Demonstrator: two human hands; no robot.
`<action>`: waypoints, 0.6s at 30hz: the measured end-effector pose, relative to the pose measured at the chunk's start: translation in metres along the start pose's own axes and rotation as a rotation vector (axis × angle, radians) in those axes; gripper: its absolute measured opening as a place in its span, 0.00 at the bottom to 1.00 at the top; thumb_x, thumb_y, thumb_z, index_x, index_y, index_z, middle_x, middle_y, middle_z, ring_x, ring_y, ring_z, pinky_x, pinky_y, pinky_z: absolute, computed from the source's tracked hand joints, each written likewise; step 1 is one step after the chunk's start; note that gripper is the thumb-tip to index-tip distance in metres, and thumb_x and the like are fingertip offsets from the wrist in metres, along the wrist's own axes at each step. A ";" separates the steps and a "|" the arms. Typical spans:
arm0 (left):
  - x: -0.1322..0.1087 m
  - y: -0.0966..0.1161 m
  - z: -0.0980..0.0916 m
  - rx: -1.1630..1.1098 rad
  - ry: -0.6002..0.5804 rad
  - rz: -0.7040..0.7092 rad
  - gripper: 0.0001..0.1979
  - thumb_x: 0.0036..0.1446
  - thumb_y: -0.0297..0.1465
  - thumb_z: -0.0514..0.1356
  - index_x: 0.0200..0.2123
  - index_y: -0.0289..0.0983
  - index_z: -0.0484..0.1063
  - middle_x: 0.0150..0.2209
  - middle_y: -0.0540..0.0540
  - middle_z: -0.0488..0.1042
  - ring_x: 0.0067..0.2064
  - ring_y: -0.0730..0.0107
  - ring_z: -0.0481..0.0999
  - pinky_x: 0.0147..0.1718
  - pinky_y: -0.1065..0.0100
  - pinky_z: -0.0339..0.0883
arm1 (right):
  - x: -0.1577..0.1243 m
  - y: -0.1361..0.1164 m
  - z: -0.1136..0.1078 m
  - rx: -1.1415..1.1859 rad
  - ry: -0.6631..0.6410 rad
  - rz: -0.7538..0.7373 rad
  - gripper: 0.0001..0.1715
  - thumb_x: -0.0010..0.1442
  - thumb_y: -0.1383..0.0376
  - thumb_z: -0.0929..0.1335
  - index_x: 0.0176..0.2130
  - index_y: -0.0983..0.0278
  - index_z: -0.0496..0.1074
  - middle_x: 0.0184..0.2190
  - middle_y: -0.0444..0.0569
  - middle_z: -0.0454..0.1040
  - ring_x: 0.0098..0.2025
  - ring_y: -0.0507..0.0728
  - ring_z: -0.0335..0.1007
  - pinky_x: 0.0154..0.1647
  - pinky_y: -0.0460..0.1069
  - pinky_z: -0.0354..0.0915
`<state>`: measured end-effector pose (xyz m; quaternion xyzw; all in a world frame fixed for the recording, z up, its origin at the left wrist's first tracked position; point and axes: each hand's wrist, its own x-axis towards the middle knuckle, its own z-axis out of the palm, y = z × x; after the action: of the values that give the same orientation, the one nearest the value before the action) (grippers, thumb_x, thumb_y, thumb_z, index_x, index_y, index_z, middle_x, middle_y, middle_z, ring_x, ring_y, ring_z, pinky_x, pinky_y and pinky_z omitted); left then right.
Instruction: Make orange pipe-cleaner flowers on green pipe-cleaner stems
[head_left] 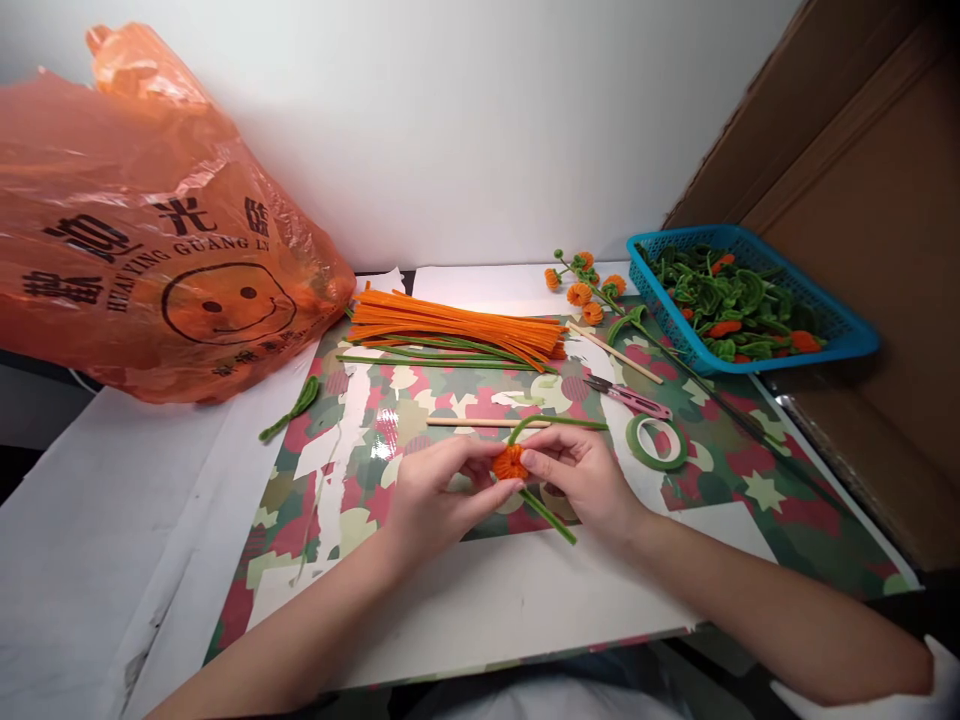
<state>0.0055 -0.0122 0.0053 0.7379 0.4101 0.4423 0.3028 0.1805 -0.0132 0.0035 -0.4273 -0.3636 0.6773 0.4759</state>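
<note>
Between my two hands is a small round orange pipe-cleaner flower (509, 462) with ribbed sides. My left hand (439, 485) pinches it from the left, thumb below and fingers above. From the right, my right hand (589, 480) presses thumb and fingertips against its edge. A green pipe cleaner (550, 517) sticks out below the flower, and another green length curves out above it. Just behind my hands lies a thin wooden stick (472, 422). To the right of my right hand are a roll of green floral tape (656, 442) and a pink-handled craft knife (630, 397).
A bundle of orange pipe cleaners (450, 325) lies at the back, green ones (442, 360) before it. Finished orange flowers (579, 293) on a stem rest near a blue basket (847, 345) of green leaves. An orange plastic bag (225, 200) stands left; a green leaf piece (300, 400) lies nearby.
</note>
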 end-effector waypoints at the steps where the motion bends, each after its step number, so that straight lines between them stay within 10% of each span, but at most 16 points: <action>1: 0.000 -0.001 -0.001 0.053 0.011 0.055 0.09 0.48 0.31 0.68 0.35 0.37 0.75 0.25 0.49 0.78 0.21 0.74 0.74 0.23 0.73 0.71 | 0.000 0.001 0.000 0.000 -0.005 0.015 0.11 0.43 0.61 0.77 0.26 0.64 0.77 0.25 0.44 0.78 0.28 0.51 0.75 0.30 0.46 0.72; 10: 0.003 0.000 -0.002 -0.020 -0.008 -0.024 0.10 0.48 0.29 0.68 0.36 0.37 0.74 0.31 0.46 0.78 0.27 0.73 0.75 0.26 0.72 0.73 | -0.003 0.008 -0.002 -0.041 0.026 -0.104 0.10 0.41 0.67 0.78 0.27 0.63 0.77 0.27 0.44 0.80 0.30 0.54 0.77 0.34 0.48 0.74; 18: 0.008 0.004 -0.001 -0.590 -0.123 -0.527 0.14 0.54 0.34 0.63 0.42 0.36 0.69 0.27 0.51 0.70 0.22 0.75 0.72 0.21 0.73 0.70 | -0.004 0.001 -0.009 -0.439 -0.016 -0.807 0.12 0.52 0.74 0.71 0.31 0.57 0.77 0.33 0.45 0.81 0.38 0.58 0.77 0.43 0.55 0.72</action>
<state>0.0079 -0.0069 0.0121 0.5140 0.4217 0.4032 0.6289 0.1897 -0.0162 0.0005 -0.3371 -0.6393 0.3479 0.5972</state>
